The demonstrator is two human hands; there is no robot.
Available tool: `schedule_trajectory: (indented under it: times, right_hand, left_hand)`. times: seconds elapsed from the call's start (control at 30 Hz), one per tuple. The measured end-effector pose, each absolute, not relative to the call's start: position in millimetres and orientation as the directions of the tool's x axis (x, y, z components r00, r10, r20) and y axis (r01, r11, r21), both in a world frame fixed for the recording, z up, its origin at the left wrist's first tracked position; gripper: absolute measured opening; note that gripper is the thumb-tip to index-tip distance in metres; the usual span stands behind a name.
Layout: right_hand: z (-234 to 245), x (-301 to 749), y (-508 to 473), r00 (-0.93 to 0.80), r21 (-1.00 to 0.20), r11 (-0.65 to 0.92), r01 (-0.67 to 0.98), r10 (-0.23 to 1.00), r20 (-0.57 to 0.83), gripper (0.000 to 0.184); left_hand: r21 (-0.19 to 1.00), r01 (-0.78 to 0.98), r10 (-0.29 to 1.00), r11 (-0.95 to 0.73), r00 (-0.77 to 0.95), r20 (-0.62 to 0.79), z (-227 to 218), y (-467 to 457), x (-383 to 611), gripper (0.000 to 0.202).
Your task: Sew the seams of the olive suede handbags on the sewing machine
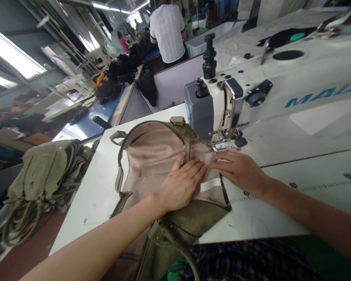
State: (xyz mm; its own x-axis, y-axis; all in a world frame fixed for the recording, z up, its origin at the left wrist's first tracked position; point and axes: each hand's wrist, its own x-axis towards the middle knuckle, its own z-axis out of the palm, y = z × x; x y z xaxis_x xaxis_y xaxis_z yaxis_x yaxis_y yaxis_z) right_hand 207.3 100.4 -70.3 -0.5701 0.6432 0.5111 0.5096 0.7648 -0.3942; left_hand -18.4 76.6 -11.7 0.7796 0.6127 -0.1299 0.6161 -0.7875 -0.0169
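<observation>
An olive bag (204,218) with a pinkish-beige lining (152,152) lies opened out on the white sewing table, part of it hanging over the front edge. My left hand (183,181) rests flat on the lining, fingers stretched toward the sewing machine (222,113). Close to the presser foot (221,146), my right hand (236,166) has its fingers pressed together on the lining's edge. A white label (210,184) shows on the lining between the hands. The machine's needle is too small to make out.
A stack of olive bags (38,171) sits at the left, beside the white table (78,203). Farther back are a blue-topped table (84,121) with a dark thread spool (101,121), and a person in a white shirt (167,33).
</observation>
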Motion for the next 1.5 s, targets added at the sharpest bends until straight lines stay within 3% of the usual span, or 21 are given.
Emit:
schedule_trajectory:
  times: [0.1,0.27,0.5,0.63,1.17,1.4,1.5]
  right_hand:
    - [-71,215,103,-0.658,-0.332,0.835,0.438,0.55,0.514,0.03]
    - [-71,217,89,-0.655,-0.289,0.824,0.487,0.563,0.504,0.028]
    - [-75,213,61,-0.596,-0.288,0.8,0.526,0.589,0.546,0.025]
    - [-75,211,61,-0.588,-0.304,0.786,0.538,0.608,0.533,0.025]
    - [-80,219,101,-0.657,-0.206,0.838,0.506,0.529,0.538,0.027]
    - [-80,216,98,-0.616,-0.229,0.785,0.576,0.601,0.509,0.032]
    - [-77,216,84,-0.622,-0.262,0.789,0.556,0.604,0.499,0.039]
  left_hand:
    - [-0.037,0.605,0.604,-0.795,0.785,-0.137,-13,76,-19,0.055]
    - [-0.073,0.556,0.56,-0.828,0.81,-0.172,-16,78,-19,0.051]
    - [0.045,0.502,0.489,-0.864,0.856,-0.167,-19,84,-18,0.048]
    - [0.104,0.496,0.477,-0.862,0.864,-0.165,-25,86,-18,0.058]
    - [0.223,0.538,0.518,-0.813,0.843,-0.147,-35,124,-24,0.057]
    - [0.324,0.431,0.417,-0.842,0.902,-0.113,-39,162,-34,0.058]
    - [0.342,0.508,0.453,-0.791,0.861,-0.232,-4,160,-31,0.038]
